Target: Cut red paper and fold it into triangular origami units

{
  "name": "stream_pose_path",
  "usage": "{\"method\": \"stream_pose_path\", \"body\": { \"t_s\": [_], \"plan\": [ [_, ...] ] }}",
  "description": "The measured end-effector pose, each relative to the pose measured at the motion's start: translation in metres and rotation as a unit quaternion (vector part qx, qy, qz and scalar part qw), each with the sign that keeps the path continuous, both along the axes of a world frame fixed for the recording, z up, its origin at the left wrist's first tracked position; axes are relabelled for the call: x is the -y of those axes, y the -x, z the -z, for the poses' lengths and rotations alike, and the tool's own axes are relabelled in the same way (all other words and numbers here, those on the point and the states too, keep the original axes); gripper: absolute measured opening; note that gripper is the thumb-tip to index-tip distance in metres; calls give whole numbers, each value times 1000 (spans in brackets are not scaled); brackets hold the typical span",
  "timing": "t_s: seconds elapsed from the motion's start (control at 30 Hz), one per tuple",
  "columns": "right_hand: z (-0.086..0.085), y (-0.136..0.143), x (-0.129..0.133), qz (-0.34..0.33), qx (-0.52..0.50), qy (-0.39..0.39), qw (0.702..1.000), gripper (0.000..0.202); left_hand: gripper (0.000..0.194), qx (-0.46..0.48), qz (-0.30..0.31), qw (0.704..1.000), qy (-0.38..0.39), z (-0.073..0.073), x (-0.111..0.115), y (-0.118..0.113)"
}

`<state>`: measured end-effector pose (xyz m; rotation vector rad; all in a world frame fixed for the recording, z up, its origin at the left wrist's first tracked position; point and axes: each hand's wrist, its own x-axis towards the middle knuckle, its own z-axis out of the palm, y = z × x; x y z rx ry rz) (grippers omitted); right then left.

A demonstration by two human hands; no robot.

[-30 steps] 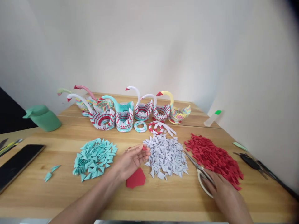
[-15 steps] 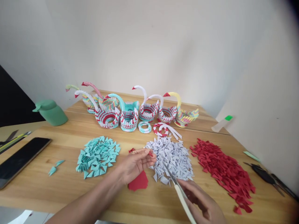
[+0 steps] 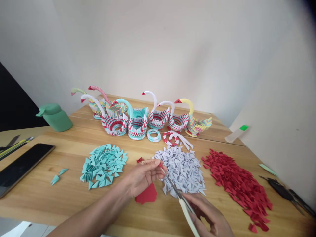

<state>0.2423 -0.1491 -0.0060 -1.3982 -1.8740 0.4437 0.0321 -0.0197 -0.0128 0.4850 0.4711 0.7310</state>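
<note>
Between the thumb and fingers of my left hand [image 3: 145, 172] is pinched a small red piece of paper [image 3: 161, 164], mostly hidden by the fingertips. My right hand [image 3: 207, 212] grips a pair of scissors [image 3: 184, 204] with pale handles. The blade tips reach up to the red piece at my left fingertips. Under my left wrist lies a larger red paper sheet [image 3: 147, 195], partly covered. Just behind the blades spreads a heap of pale lilac folded paper triangles [image 3: 184, 169]. Another scrap of red paper [image 3: 140, 160] shows behind my left hand.
Turquoise triangles [image 3: 103, 166] lie heaped at left, red triangles [image 3: 239, 184] at right. Several folded-paper swans [image 3: 138, 126] and paper rings [image 3: 153, 135] stand behind. A phone [image 3: 24, 168] and green jug [image 3: 55, 117] sit left; a black-handled tool [image 3: 281, 189] lies right.
My right hand has moved the scissors up and left, bringing their tips to the red piece. My left hand has barely moved and keeps its pinch.
</note>
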Motion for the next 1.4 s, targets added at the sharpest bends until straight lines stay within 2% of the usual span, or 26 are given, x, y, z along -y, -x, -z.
{"method": "stream_pose_path", "body": {
  "t_s": [0.2,0.33,0.4,0.53,0.67,0.77,1.1,1.4],
  "plan": [
    [3,0,3,18,22,21,999,27,24,-31,-1,999,-43,-1,-1,-2],
    [8,12,4,66,22,-68,995,27,26,-115,-44,983,-133,3,0,-5],
    [9,17,3,71,36,-113,990,30,26,-135,-58,977,-153,5,0,-6],
    [8,22,2,57,42,-102,992,31,25,-103,-59,986,-114,4,-3,-4],
    [6,23,3,80,-46,-41,995,25,26,-48,-66,996,-45,1,-6,1],
    [6,25,4,87,-86,-13,992,26,27,-34,-51,998,-24,0,-7,3],
    [10,26,2,83,-110,5,990,26,26,-28,-26,999,-30,-3,-4,2],
    [14,25,3,98,-112,-1,989,29,26,-32,-33,999,-25,-2,-6,3]
  ]
}}
